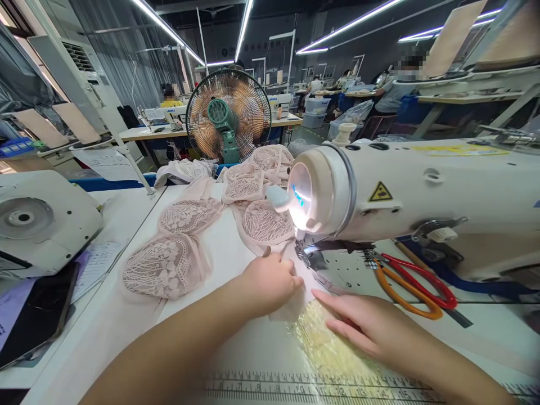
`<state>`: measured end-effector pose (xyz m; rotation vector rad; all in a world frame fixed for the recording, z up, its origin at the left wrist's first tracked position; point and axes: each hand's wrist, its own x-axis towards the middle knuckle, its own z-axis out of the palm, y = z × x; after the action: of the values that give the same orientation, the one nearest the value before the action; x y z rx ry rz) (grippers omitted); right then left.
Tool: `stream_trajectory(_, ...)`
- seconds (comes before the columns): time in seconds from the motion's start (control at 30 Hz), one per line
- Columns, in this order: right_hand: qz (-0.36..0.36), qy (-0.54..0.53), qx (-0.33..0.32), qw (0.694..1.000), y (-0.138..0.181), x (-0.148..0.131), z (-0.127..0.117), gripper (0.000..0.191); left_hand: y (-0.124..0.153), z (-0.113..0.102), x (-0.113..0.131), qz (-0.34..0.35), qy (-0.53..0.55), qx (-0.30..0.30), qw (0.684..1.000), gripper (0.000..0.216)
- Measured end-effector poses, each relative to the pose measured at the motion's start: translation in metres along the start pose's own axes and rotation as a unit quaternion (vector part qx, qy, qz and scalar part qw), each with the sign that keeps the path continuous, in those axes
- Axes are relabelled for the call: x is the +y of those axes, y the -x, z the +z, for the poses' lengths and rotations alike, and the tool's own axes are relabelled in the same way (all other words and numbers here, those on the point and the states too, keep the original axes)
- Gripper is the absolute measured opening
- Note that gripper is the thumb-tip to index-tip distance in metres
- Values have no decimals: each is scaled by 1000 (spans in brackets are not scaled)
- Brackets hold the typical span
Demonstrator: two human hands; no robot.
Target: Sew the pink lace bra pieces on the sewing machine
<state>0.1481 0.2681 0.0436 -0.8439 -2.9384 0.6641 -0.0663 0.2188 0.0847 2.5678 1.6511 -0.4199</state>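
A white sewing machine (426, 191) reaches across the table from the right, its lamp lit above the presser foot (310, 256). My left hand (272, 281) pinches a pale pink fabric piece (295, 301) just left of the foot. My right hand (363, 329) lies flat, fingers stretched toward the needle, pressing on cream lace (324, 349) under the pink piece. A chain of pink lace cups (169, 267) trails away to the left and back from the needle.
Red and orange-handled scissors (415, 284) lie on the machine bed right of the foot. A dark phone (36, 315) and papers sit at far left beside another machine (37, 219). A standing fan (228, 121) is behind the table. Other people work at distant tables.
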Motion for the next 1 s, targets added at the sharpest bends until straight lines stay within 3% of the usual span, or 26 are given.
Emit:
stream_trajectory(0.17, 33, 38, 25, 998, -7, 1, 10, 43, -3, 4, -9, 7, 4, 7, 1000, 42)
stream_trajectory(0.4, 118, 116, -61, 984, -16, -20, 5, 53, -4, 6, -12, 72, 41, 58, 995, 29)
stream_trajectory(0.5, 134, 113, -72, 982, -18, -25, 2, 55, -3, 4, -6, 68, 65, 63, 994, 21)
stream_trajectory(0.67, 151, 82, -59, 983, -16, -19, 5, 59, -2, 5, -3, 62, 63, 49, 995, 33)
stream_trajectory(0.83, 149, 90, -56, 983, -14, -18, 6, 60, -3, 7, -7, 60, 55, 44, 996, 29)
stream_trajectory(1.0, 152, 113, -56, 980, -17, -18, 9, 58, -6, 12, -11, 66, 32, 77, 994, 27)
